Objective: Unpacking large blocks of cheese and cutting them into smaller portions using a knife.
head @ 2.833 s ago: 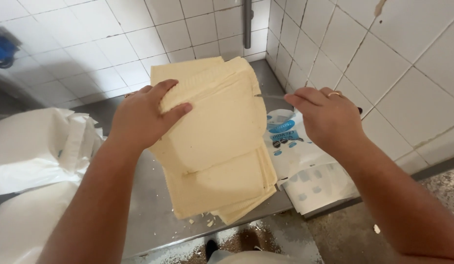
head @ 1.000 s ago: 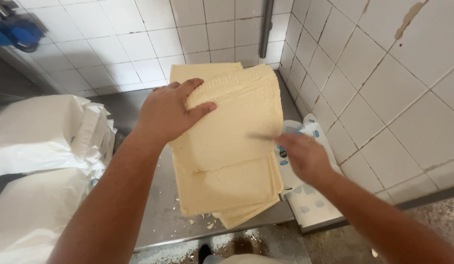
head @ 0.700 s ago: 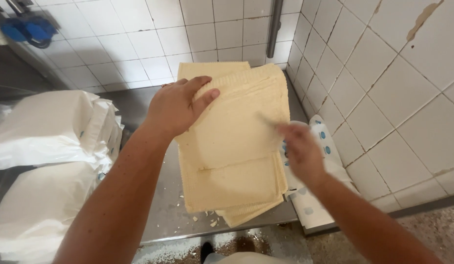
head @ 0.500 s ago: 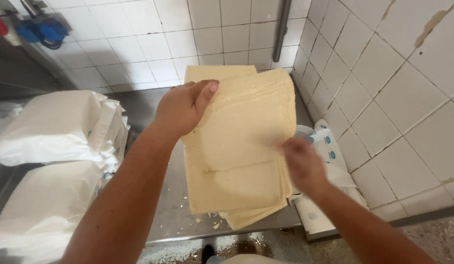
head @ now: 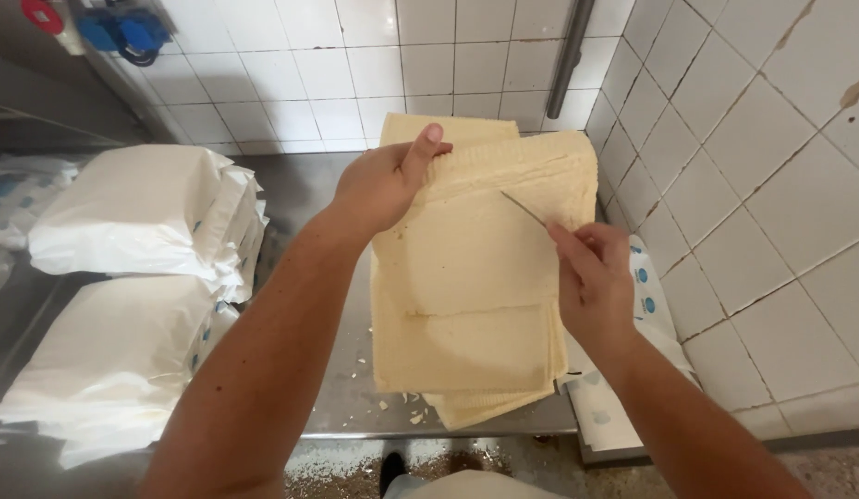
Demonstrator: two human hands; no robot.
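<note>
pale yellow sheets (head: 475, 277) lie stacked on the steel counter (head: 309, 194). left hand (head: 383, 180) grips their top edge, fingers curled; right hand (head: 591, 277) pinches a thin knife (head: 523, 209). white sacks (head: 134, 222) lie left, a blue-printed white package (head: 646, 296) right.

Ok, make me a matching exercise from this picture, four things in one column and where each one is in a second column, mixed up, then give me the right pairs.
Things:
1. left hand
2. right hand
3. white sacks
4. grey pipe

Places:
A. upright on the tiled back wall
B. stacked at the left of the steel table
C. gripping the top edge of the stack of yellow sheets
D. holding a thin blade over the sheets' right side

Pairs: 1-C, 2-D, 3-B, 4-A
</note>
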